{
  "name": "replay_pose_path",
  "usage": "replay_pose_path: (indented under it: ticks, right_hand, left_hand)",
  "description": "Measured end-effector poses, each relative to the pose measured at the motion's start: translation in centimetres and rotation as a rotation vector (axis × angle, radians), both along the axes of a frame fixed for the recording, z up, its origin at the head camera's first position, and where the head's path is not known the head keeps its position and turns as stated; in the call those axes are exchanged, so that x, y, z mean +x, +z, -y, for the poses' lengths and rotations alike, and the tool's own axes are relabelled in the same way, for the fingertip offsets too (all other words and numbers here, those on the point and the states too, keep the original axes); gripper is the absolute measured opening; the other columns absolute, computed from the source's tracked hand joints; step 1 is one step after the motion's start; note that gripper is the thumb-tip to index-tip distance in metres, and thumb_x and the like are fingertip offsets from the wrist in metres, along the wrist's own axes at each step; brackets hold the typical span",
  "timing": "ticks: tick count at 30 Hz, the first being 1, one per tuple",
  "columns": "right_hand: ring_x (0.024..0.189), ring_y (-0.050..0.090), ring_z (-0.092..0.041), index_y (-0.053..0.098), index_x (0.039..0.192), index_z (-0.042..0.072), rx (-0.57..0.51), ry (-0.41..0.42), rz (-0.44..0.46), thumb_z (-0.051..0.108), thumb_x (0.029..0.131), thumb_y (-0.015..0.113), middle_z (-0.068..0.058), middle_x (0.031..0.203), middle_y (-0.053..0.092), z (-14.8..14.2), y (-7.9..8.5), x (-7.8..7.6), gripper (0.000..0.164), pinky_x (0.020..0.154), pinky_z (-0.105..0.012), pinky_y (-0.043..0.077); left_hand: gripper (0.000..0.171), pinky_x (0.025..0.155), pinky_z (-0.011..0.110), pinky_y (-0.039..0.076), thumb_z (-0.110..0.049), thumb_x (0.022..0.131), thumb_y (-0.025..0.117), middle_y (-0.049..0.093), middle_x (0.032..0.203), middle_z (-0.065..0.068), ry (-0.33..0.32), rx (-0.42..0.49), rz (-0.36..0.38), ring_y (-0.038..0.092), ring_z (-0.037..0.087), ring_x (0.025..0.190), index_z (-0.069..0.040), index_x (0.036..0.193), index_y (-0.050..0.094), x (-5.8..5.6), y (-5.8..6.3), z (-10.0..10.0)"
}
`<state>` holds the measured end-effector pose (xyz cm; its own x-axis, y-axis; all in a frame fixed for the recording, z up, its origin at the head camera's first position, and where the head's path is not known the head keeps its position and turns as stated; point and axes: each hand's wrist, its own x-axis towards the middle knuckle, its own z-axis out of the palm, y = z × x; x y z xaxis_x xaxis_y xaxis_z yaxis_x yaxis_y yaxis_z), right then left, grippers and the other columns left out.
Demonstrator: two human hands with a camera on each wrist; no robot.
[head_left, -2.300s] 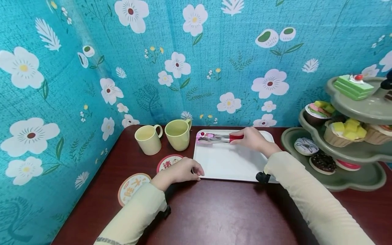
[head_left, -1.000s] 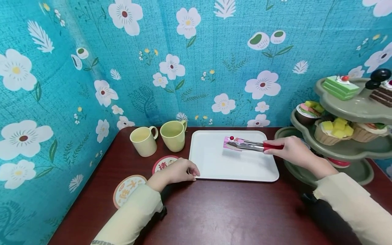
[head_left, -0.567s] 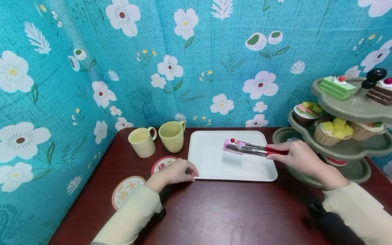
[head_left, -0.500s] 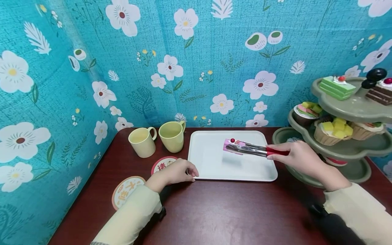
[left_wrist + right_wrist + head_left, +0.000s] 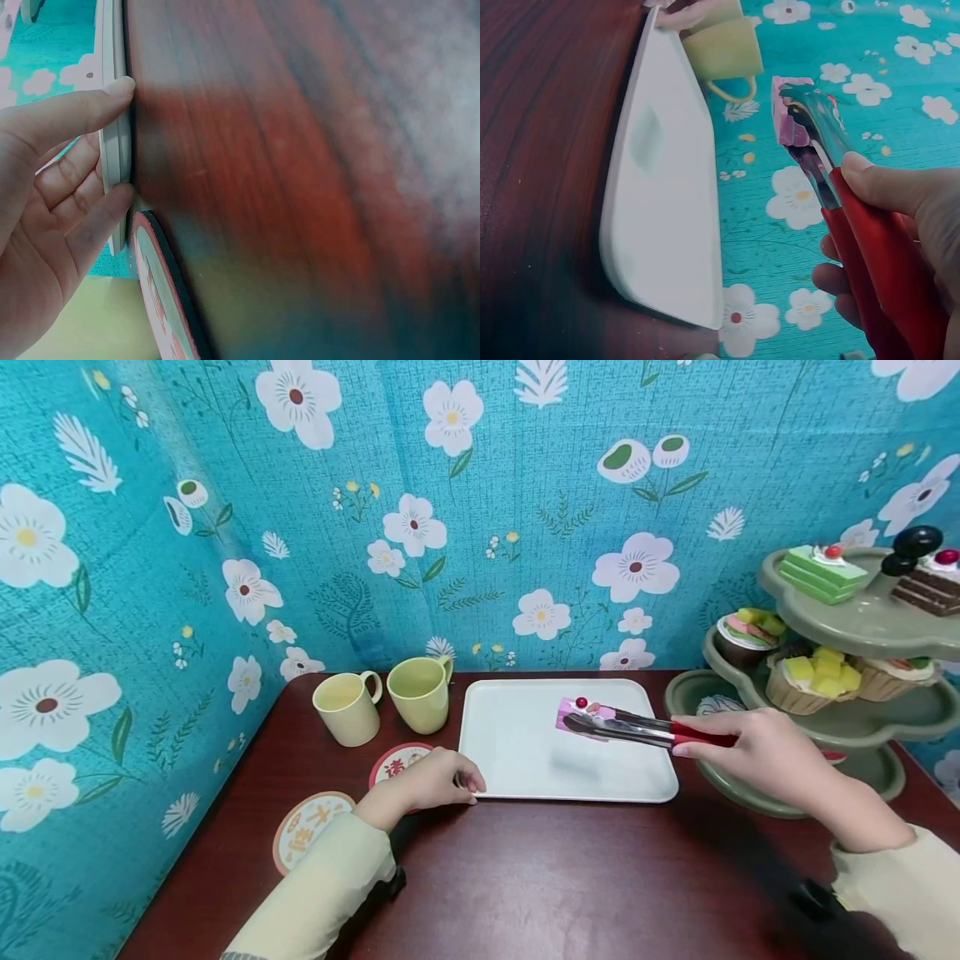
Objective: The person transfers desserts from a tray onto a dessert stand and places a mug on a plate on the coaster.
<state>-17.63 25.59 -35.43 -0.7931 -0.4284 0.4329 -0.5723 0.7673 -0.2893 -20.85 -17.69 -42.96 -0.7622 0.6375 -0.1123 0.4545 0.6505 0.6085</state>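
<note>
My right hand (image 5: 772, 756) grips red-handled metal tongs (image 5: 697, 735). Their tips hold a pink slice of toy cake (image 5: 573, 718), topped with a red ball like a cherry. The slice hangs above the white tray (image 5: 510, 760), its shadow on the tray's surface. In the right wrist view the cake slice (image 5: 791, 112) sits between the tong heads, partly hidden by them. My left hand (image 5: 431, 785) is at the tray's near left corner, thumb and a finger pinching the rim (image 5: 112, 157). Just behind that hand lies a red-edged round coaster (image 5: 393, 762), partly covered.
Two yellow mugs (image 5: 348, 708) stand left of the tray. Another round coaster (image 5: 303, 827) lies nearer the left edge. On the right rises a green tiered stand (image 5: 885, 618) with toy cakes, cupcakes and doughnuts. A blue flowered cloth (image 5: 450, 568) hangs behind the table.
My right hand has moved right with the tongs, carrying the pink cake slice from the tray's left end to above its middle. The left hand has stayed at the tray corner.
</note>
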Motion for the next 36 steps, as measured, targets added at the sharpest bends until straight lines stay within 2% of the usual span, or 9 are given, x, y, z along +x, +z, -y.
replay_pose_path:
  ticks: [5,10,13,16,20,24,29,35,36]
  right_hand:
    - [0.066,0.063,-0.002,0.081,0.111,0.009,-0.020,0.020,-0.067,0.020,0.071,0.093,-0.009,0.098,0.078,-0.4,0.7,0.7,0.044,0.049,-0.017,0.034]
    - [0.057,0.046,0.002,0.081,0.110,0.008,-0.004,0.018,-0.093,0.021,0.067,0.094,-0.008,0.093,0.078,-1.3,1.8,1.5,0.047,0.046,-0.017,0.027]
    - [0.055,0.034,0.002,0.081,0.110,0.010,0.023,-0.018,-0.093,0.021,0.067,0.094,-0.003,0.085,0.077,-1.8,2.6,2.1,0.047,0.046,-0.017,0.025]
    - [0.053,0.032,0.000,0.081,0.111,0.010,0.042,-0.068,-0.067,0.018,0.068,0.094,0.002,0.080,0.074,-2.2,3.5,2.7,0.046,0.046,-0.019,0.025]
    - [0.058,0.038,-0.001,0.079,0.114,0.007,0.052,-0.156,0.001,0.018,0.073,0.092,-0.007,0.086,0.076,-2.9,4.7,3.5,0.045,0.047,-0.023,0.027]
    - [0.064,0.045,0.000,0.079,0.112,0.004,0.069,-0.191,-0.027,0.022,0.070,0.092,-0.022,0.096,0.075,-3.6,5.7,3.9,0.047,0.047,-0.022,0.028]
    - [0.059,0.042,0.002,0.078,0.110,-0.001,0.065,-0.243,-0.079,0.029,0.067,0.094,-0.028,0.098,0.072,-4.4,6.6,4.5,0.055,0.044,-0.024,0.024]
    - [0.075,0.042,0.025,0.072,0.118,-0.008,-0.063,-0.284,0.010,0.012,0.079,0.089,-0.039,0.108,0.066,-6.1,7.0,4.2,0.048,0.048,-0.010,0.037]
    - [0.081,0.052,0.020,0.070,0.120,-0.010,-0.056,-0.302,0.036,0.013,0.082,0.087,-0.040,0.112,0.063,-6.5,7.0,4.0,0.048,0.051,-0.007,0.036]
  left_hand:
    - [0.012,0.075,0.025,0.051,-0.003,0.088,0.078,0.065,0.079,-0.011,-0.001,-0.006,-0.008,0.058,0.005,0.077,-0.014,0.094,0.077,-0.1,0.0,0.0]
    - [0.013,0.075,0.025,0.051,-0.003,0.088,0.079,0.065,0.080,-0.011,0.000,-0.005,-0.008,0.059,0.005,0.078,-0.014,0.094,0.077,-0.1,0.0,0.1]
    - [0.012,0.076,0.026,0.051,-0.004,0.088,0.079,0.065,0.080,-0.012,0.002,0.000,-0.008,0.059,0.005,0.078,-0.014,0.094,0.077,-0.1,0.0,0.3]
    - [0.012,0.077,0.026,0.051,-0.004,0.088,0.079,0.065,0.080,-0.012,0.009,0.004,-0.007,0.059,0.005,0.079,-0.014,0.094,0.077,0.0,0.0,0.4]
    - [0.012,0.076,0.027,0.051,-0.004,0.088,0.079,0.065,0.080,-0.012,0.010,0.009,-0.012,0.059,0.006,0.078,-0.014,0.094,0.077,0.1,-0.1,0.7]
    - [0.012,0.075,0.026,0.052,-0.005,0.088,0.080,0.065,0.080,-0.012,0.009,0.007,-0.018,0.059,0.006,0.078,-0.014,0.094,0.077,0.2,-0.2,0.8]
    - [0.012,0.075,0.026,0.052,-0.004,0.087,0.080,0.065,0.080,-0.012,0.005,0.003,-0.019,0.058,0.006,0.077,-0.014,0.094,0.077,0.2,-0.3,0.9]
    - [0.013,0.076,0.027,0.052,-0.004,0.088,0.079,0.065,0.080,-0.012,0.019,0.007,-0.001,0.059,0.006,0.078,-0.015,0.094,0.077,0.3,-0.2,0.9]
    - [0.013,0.076,0.027,0.051,-0.004,0.088,0.079,0.065,0.080,-0.012,0.020,0.007,-0.001,0.059,0.006,0.078,-0.015,0.094,0.077,0.3,-0.1,0.9]
